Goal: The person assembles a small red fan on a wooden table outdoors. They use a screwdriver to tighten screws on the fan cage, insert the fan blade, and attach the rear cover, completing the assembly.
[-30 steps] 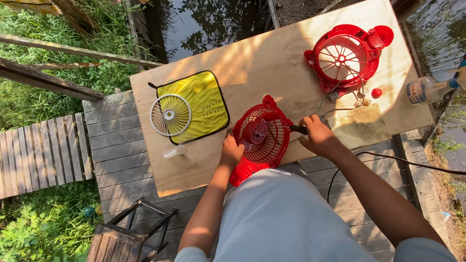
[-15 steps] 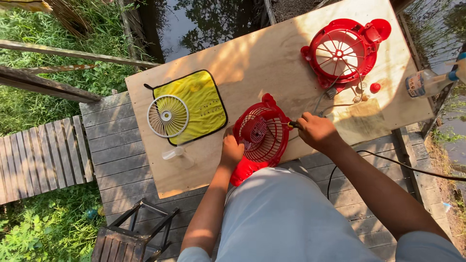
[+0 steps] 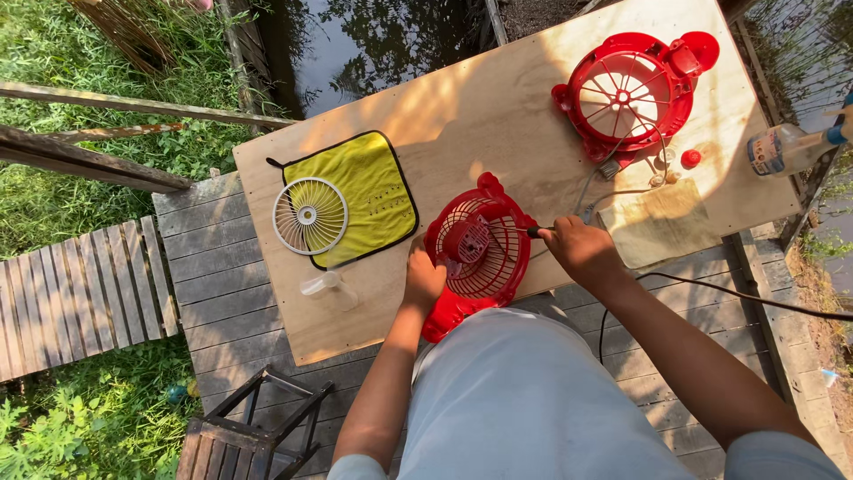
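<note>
- Red fan housing (image 3: 478, 258), seen from the head camera, lies at the near edge of the plywood table (image 3: 498, 107), partly overhanging it.
- Left hand (image 3: 424, 277) is clenched on its rim; right hand (image 3: 582, 251) grasps a screwdriver (image 3: 531, 232) set into the grille.
- A slipped tip could be driven into the plastic, or the housing tipped off the edge, if pressure is uneven.

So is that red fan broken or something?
It is in pieces: one red fan half lies under the hands, the other red half sits at the board's far corner, and the white grille rests on the yellow cloth.
</note>
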